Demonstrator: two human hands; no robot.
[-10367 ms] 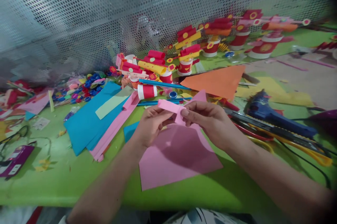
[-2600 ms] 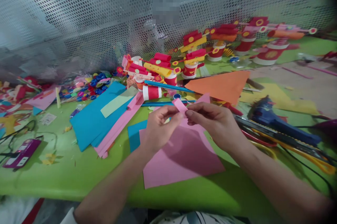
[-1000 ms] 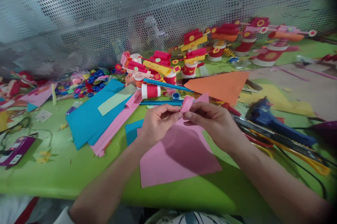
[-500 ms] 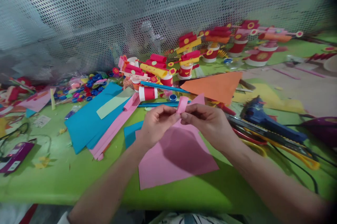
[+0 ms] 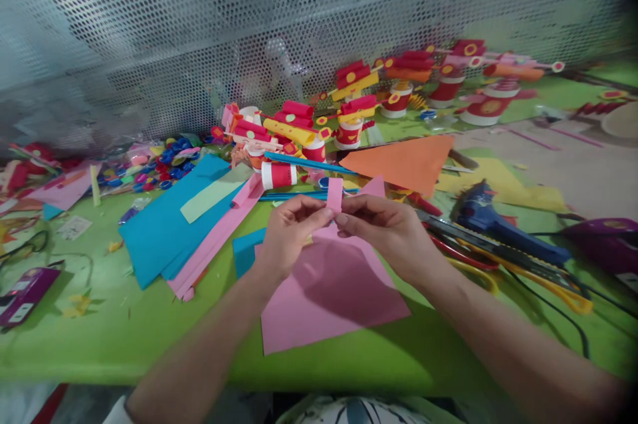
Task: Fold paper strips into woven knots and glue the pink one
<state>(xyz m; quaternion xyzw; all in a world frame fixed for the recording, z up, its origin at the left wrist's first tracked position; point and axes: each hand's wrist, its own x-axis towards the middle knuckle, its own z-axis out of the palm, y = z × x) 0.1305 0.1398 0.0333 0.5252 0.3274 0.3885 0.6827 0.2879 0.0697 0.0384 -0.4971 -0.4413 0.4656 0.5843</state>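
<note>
Between my two hands a short pink paper strip [image 5: 335, 194] stands upright, its lower end pinched in the fingertips. My left hand [image 5: 294, 231] is closed on it from the left, thumb and forefinger together. From the right, my right hand [image 5: 383, 224] pinches the same lower end; its fingertips almost meet the left ones. Below both hands lies a large pink paper sheet [image 5: 333, 298], with a shadow across it. A corner of blue paper [image 5: 244, 251] sticks out at that sheet's left side.
Blue sheets [image 5: 149, 238] and a red-and-white paper cup [image 5: 279, 175] lie to the left and ahead. On the right are a blue glue gun [image 5: 491, 218], a cutter knife [image 5: 508, 248] and yellow-handled scissors [image 5: 573, 298]. Orange paper [image 5: 403, 161] and several cup models stand behind, before a perforated metal panel [image 5: 199, 45].
The pink strip has turned from a slanted, curled position to stand straighter and flatter toward me. Both hands stay together at its lower end, and the view has shifted slightly.
</note>
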